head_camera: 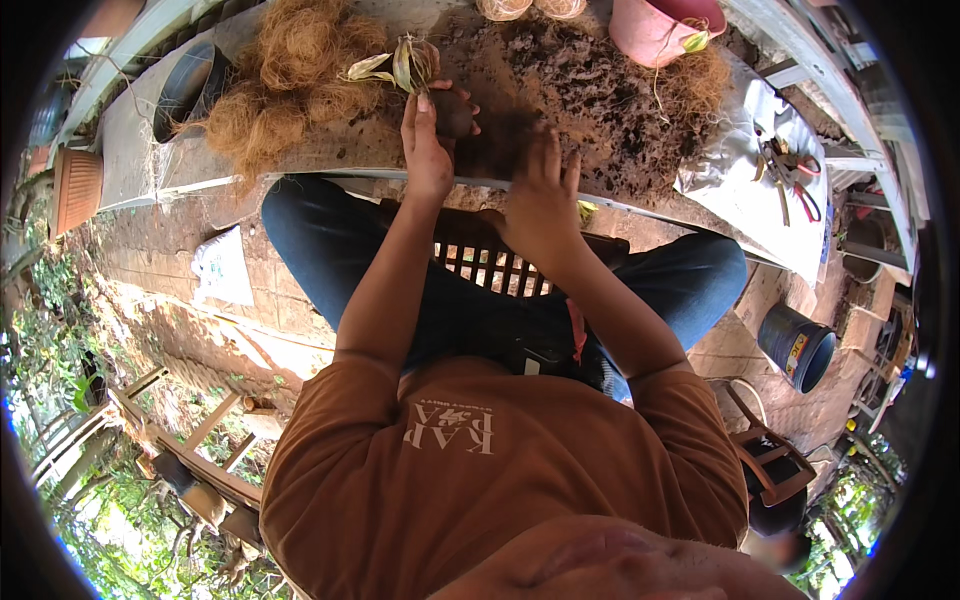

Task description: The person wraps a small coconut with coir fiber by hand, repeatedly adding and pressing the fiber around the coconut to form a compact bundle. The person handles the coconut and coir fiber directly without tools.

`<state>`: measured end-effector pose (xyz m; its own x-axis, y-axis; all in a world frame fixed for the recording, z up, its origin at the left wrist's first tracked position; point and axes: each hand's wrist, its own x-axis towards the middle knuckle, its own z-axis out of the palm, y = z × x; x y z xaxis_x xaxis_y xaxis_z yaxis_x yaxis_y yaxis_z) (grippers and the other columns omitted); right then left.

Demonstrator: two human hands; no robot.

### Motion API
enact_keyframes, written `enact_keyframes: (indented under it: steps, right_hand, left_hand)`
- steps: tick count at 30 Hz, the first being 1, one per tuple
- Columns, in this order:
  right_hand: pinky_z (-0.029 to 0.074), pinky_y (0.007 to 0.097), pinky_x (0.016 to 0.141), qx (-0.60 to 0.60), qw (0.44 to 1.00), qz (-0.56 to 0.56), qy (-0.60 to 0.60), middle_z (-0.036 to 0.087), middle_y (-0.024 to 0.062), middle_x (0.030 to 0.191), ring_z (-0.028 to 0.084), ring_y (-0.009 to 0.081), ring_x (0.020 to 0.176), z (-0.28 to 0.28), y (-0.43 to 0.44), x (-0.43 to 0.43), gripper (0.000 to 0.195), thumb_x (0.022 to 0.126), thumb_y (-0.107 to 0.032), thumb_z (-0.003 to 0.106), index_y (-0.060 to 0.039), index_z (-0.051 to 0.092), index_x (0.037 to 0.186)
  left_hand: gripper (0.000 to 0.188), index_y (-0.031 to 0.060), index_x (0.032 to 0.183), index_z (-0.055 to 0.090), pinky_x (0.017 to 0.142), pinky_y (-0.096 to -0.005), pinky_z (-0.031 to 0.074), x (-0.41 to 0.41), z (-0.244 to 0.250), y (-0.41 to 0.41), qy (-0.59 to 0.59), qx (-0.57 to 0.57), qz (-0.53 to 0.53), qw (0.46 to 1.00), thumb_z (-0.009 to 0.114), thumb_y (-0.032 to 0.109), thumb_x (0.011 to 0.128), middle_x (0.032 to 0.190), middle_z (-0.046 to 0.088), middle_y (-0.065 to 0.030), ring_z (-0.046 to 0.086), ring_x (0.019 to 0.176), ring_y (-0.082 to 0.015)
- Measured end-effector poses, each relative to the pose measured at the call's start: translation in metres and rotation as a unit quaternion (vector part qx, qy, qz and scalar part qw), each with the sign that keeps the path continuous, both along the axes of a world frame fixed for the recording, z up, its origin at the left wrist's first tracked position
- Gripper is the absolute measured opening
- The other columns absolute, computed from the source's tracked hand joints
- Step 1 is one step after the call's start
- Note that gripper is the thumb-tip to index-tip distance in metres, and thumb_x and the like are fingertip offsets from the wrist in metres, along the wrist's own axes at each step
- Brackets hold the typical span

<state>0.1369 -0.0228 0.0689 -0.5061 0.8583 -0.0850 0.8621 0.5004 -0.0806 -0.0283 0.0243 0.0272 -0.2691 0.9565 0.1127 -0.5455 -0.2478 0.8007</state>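
Note:
My left hand [429,150] is closed around a dark, rounded ball of soil [454,114] over the near part of the work table. From the top of the ball rises a small plant with pale green, partly withered leaves [405,66]. To its right, my right hand [545,202] is palm down with fingers stretched out and somewhat apart, its tips blurred. Under and beyond those fingertips lies loose dark soil [600,97], spread across the tabletop. Nothing is visible in the right hand.
Tangled brown fibre [300,97] is heaped at left beside a black pot [187,91]. A pink pot [652,34] stands at the back right. Pruning shears and pliers [787,172] lie on a silvery sheet [739,161]. A slatted wooden stool [487,266] shows between my legs.

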Motion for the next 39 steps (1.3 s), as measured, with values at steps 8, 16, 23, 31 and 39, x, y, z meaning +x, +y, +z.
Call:
enact_keyframes:
  steps: [8, 16, 23, 31, 39]
  right_hand:
    - [0.032, 0.0623, 0.11, 0.082, 0.991, -0.033, 0.102, 0.049, 0.0226, 0.142, 0.04, 0.0398, 0.137, 0.001, 0.016, 0.009, 0.055, 0.081, -0.046, 0.076, 0.0023, 0.072, 0.109]
    - [0.051, 0.0425, 0.088, -0.011, 0.968, -0.144, 0.204, 0.068, 0.0119, 0.096, 0.067, 0.0336, 0.091, 0.03, 0.052, 0.038, 0.017, 0.083, -0.022, 0.075, -0.0073, 0.075, 0.091]
    - [0.05, 0.0463, 0.09, 0.151, 0.966, -0.074, 0.199, 0.063, 0.0145, 0.104, 0.06, 0.035, 0.102, 0.008, 0.067, 0.045, 0.031, 0.084, -0.02, 0.072, -0.0098, 0.072, 0.112]
    - [0.049, 0.0455, 0.09, 0.155, 0.965, -0.045, 0.208, 0.062, 0.012, 0.108, 0.059, 0.0341, 0.104, -0.011, 0.057, 0.026, 0.026, 0.087, -0.015, 0.068, -0.0101, 0.075, 0.111]
    - [0.051, 0.043, 0.089, 0.118, 0.959, -0.034, 0.255, 0.066, 0.0133, 0.107, 0.063, 0.0333, 0.097, -0.003, 0.059, 0.023, 0.023, 0.086, -0.011, 0.068, -0.0091, 0.075, 0.109]
  left_hand:
    - [0.037, 0.0031, 0.123, 0.054, 0.068, -0.0341, 0.058, -0.001, -0.002, 0.003, -0.007, 0.012, -0.002, 1.0, 0.042, 0.036, 0.109, 0.106, 0.064, -0.0135, 0.068, 0.092, -0.0234]
    - [0.045, 0.0019, 0.124, 0.054, 0.072, -0.0368, 0.057, -0.003, -0.003, 0.004, 0.025, 0.009, -0.003, 1.0, 0.036, 0.041, 0.109, 0.108, 0.063, -0.0154, 0.066, 0.094, -0.0252]
    - [0.044, 0.0012, 0.123, 0.054, 0.071, -0.0365, 0.056, -0.002, -0.001, 0.003, 0.018, 0.006, -0.007, 1.0, 0.037, 0.039, 0.109, 0.107, 0.063, -0.0155, 0.066, 0.094, -0.0252]
    - [0.044, 0.0011, 0.124, 0.054, 0.072, -0.0364, 0.057, 0.0, 0.0, 0.003, 0.028, 0.004, -0.008, 1.0, 0.037, 0.039, 0.109, 0.107, 0.063, -0.0154, 0.066, 0.093, -0.0254]
    - [0.044, 0.0019, 0.124, 0.054, 0.072, -0.0365, 0.057, -0.002, -0.003, 0.003, 0.026, 0.006, -0.011, 1.0, 0.038, 0.04, 0.109, 0.107, 0.063, -0.0149, 0.066, 0.094, -0.0253]
